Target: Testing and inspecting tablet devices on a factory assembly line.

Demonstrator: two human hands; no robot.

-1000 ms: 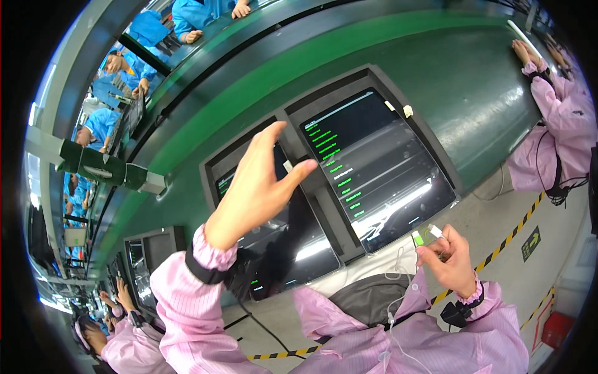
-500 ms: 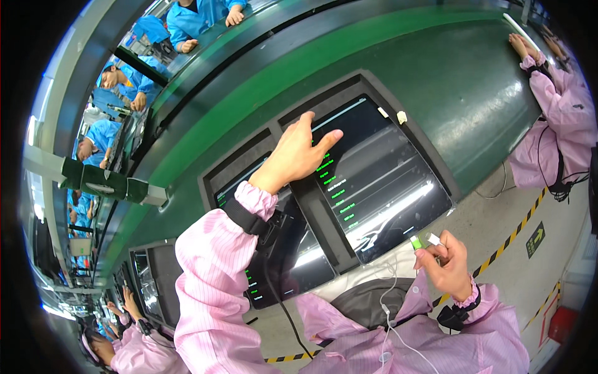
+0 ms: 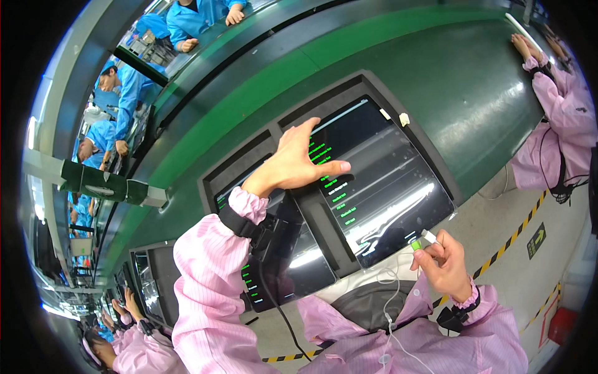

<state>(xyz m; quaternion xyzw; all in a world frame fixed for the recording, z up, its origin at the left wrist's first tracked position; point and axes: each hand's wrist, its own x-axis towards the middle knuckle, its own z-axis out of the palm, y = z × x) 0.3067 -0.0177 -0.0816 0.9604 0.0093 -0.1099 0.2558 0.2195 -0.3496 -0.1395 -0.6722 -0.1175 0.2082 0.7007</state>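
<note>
Two tablets lie side by side in a dark grey tray [image 3: 430, 153]. Lists of green text show on both the right tablet [image 3: 374, 168] and the left tablet [image 3: 296, 249]. My left hand [image 3: 289, 163] reaches over the divider with fingers spread; its fingertips and thumb are at the right tablet's left edge, over the list. Whether they touch the glass, I cannot tell. Beside that tablet's near right corner, my right hand [image 3: 447, 265] pinches a green-ended plug [image 3: 416, 245] and a white plug [image 3: 429, 236]. A thin white cable [image 3: 387, 311] hangs below.
The tray rests on a green bench [image 3: 473, 93]. A small pale block [image 3: 404, 119] sits on its right rim. At left stands a wrapped post [image 3: 106, 182], with another tray [image 3: 159, 274] nearer. People in pink sit either side; others in blue work across the line.
My left thumb has moved down and right along the right tablet's list, which sits differently on screen. The right hand with its plugs has shifted slightly.
</note>
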